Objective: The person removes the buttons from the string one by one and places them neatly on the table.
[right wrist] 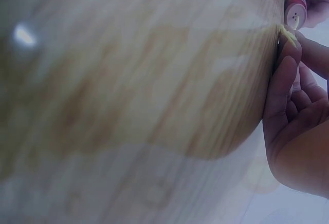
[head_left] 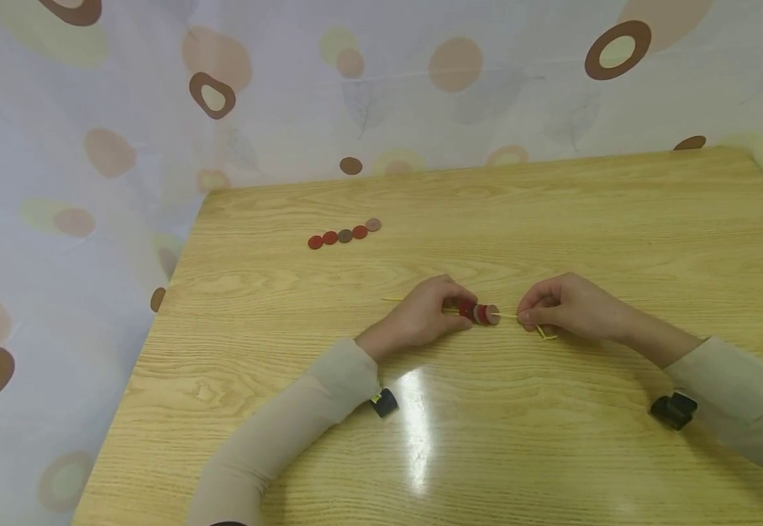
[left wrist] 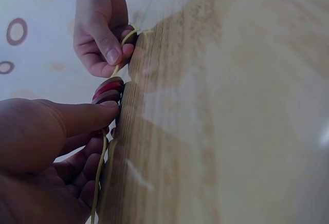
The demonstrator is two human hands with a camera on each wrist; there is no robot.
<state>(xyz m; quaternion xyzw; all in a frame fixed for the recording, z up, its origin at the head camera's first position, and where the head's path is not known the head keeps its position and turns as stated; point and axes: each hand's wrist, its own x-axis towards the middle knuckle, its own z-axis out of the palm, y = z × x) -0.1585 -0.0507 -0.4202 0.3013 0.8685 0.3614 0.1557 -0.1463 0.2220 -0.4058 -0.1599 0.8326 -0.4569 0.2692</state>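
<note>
Several red and brownish buttons (head_left: 480,314) are threaded face to face on a yellow string (head_left: 505,315). My left hand (head_left: 429,310) holds this stack between thumb and fingers, just above the wooden table. To the right, my right hand (head_left: 568,305) pinches the string between thumb and forefinger, with a short bent end sticking out below. The string's other end shows past the left hand's far side. In the right wrist view, the outermost button (right wrist: 295,16) shows small holes with the string coming out. Within the left hand, part of the stack is hidden by the fingers.
A slanting row of several loose buttons (head_left: 345,235), red and brown, lies at the back left of the wooden table (head_left: 552,438). A patterned curtain (head_left: 408,88) hangs behind the table and along its left side. Black wrist cameras (head_left: 674,410) sit under both sleeves.
</note>
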